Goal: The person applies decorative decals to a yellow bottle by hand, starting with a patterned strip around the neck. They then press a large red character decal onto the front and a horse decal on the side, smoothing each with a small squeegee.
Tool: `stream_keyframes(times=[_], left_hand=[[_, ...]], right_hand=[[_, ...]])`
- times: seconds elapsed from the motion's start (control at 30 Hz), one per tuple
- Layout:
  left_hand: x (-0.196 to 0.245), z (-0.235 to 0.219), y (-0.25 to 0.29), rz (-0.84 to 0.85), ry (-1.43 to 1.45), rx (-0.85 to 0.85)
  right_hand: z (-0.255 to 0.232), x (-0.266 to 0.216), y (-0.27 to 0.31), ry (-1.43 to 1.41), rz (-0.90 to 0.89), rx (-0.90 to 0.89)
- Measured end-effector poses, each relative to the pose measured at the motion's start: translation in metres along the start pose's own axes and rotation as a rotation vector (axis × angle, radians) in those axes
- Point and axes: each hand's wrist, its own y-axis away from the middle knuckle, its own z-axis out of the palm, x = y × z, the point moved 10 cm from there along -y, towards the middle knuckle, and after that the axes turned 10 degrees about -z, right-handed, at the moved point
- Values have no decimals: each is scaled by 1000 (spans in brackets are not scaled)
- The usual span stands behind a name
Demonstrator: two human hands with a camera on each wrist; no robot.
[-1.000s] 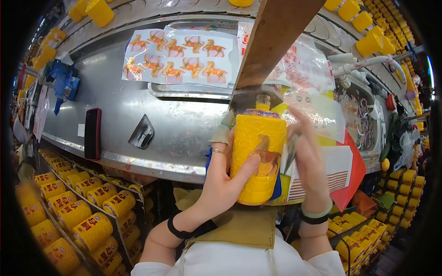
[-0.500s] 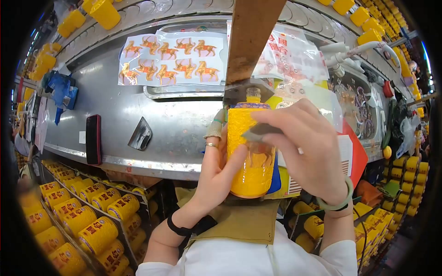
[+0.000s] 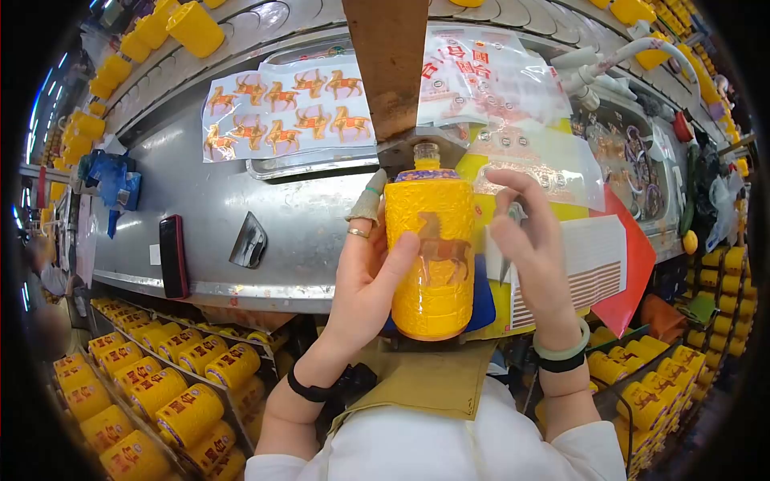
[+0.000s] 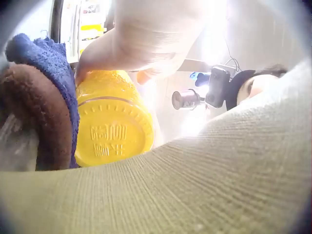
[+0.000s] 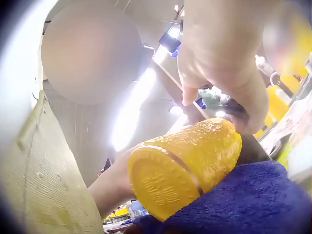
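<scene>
A yellow embossed bottle (image 3: 429, 313) with a clear glass neck lies tilted on a blue cloth (image 3: 482, 301); its base faces the camera in the left wrist view. On its front is a brown horse picture (image 3: 443, 250). The left hand (image 3: 361, 280) grips the bottle's left side, thumb on the front beside the horse and a cloth cover on one finger. Just right of the bottle, the right hand (image 3: 539, 256) is raised with bent fingers, pinching a thin dark grey piece (image 5: 228, 105), partly hidden by the fingers.
Horse picture sheets (image 3: 289, 112) lie on a metal tray (image 3: 313, 166) at the back. A phone (image 3: 172, 256) and a dark scrap (image 3: 249, 240) are at left. A brown beam (image 3: 389, 64) stands behind the bottle. Striped paper (image 3: 577, 272) lies right; racks of yellow bottles flank the table.
The right hand crossed onto the bottle's front with the grey piece, then moved back off to the right, uncovering the horse picture. The left hand keeps its grip on the bottle.
</scene>
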Motion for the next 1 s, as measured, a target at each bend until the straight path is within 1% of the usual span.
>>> stream_keyframes(times=[0.07,0.1,0.2,0.33,0.4,0.5,0.7,0.8,0.87,0.93,1.0], left_hand=[[0,2,0,2,-31,38],[-1,3,0,1,-33,38],[-3,4,1,12,-68,58],[-1,5,0,28,-63,50],[-1,5,0,29,-63,51],[-3,5,2,-5,-58,58],[-5,3,1,20,-40,70],[-8,4,1,10,-113,55],[-5,3,1,38,-56,79],[-1,5,2,15,-18,70],[-3,5,3,-8,20,61]], right_hand=[[16,8,2,-15,96,-35],[21,9,2,-17,96,-34],[28,12,0,71,40,-45],[29,11,0,41,29,-41],[28,11,0,108,6,-46],[28,10,0,108,-11,-38],[28,12,1,86,-1,-27],[29,9,0,78,5,-29],[29,10,1,92,4,-33],[29,9,1,106,2,-36],[31,11,2,-48,78,-35]])
